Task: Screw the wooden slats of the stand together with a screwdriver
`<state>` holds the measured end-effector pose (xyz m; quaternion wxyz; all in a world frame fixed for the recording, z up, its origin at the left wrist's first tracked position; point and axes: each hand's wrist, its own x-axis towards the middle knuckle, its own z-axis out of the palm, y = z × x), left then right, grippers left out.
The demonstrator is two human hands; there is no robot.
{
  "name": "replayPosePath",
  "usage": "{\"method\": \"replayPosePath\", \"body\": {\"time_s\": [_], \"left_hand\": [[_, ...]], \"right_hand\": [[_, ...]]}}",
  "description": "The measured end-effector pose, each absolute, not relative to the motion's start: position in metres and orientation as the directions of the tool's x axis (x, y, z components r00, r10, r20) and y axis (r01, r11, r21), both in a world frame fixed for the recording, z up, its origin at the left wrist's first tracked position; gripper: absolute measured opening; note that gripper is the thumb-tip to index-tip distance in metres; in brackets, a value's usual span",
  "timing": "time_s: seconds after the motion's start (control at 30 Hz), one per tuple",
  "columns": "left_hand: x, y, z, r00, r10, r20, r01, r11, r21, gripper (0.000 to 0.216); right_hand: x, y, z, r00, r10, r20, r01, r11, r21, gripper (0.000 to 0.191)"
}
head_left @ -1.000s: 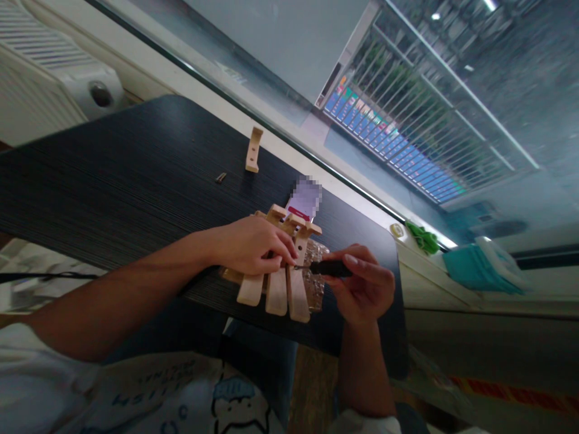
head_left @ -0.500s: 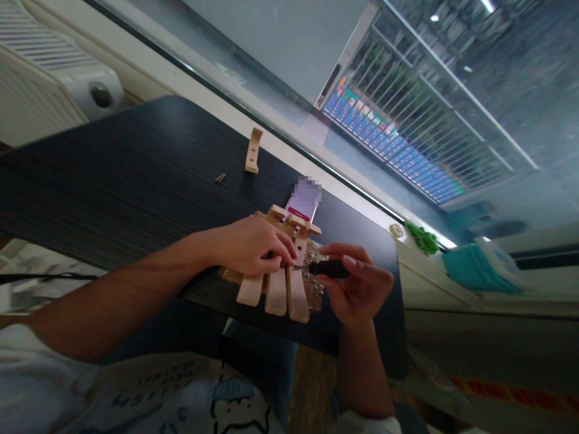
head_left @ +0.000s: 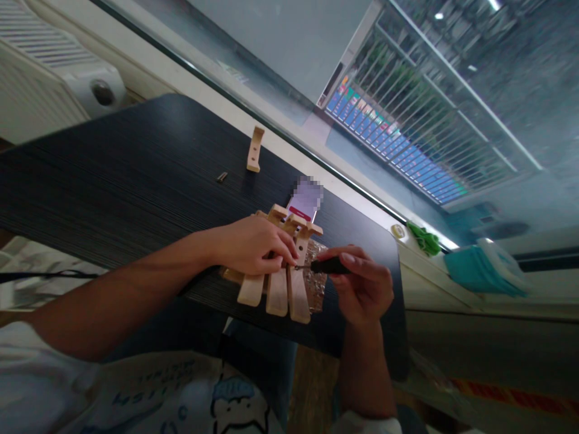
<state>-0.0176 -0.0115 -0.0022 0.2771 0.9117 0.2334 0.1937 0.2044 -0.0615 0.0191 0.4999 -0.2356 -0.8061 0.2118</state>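
Note:
My right hand grips a screwdriver by its black handle, its thin shaft pointing left. The tip meets the fingertips of my left hand over the rightmost slat of a pale wooden hook rack. My left hand lies across the rack with its fingers curled and closed; whatever they pinch at the screwdriver tip is too small to make out. Three slats flare towards me, and a dark hole shows in the right one. Bubble wrap lies beneath the rack.
Behind the rack lies a phone with a lit screen. A loose wooden hook piece and a few screws rest farther back on the dark table. A green cloth is on the windowsill, and a radiator stands at the left.
My right hand's fingers have shifted slightly on the screwdriver handle. My left hand stays in place on the rack.

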Motion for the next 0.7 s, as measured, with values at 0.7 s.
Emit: {"method": "replayPosePath", "body": {"time_s": [0.7], "left_hand": [[-0.0168, -0.0117, -0.0030, 0.798, 0.544, 0.258, 0.291, -0.723, 0.626, 0.030]], "right_hand": [[0.2020, -0.0551, 0.0158, -0.320, 0.535, 0.782, 0.240, 0.844, -0.479, 0.047]]}}
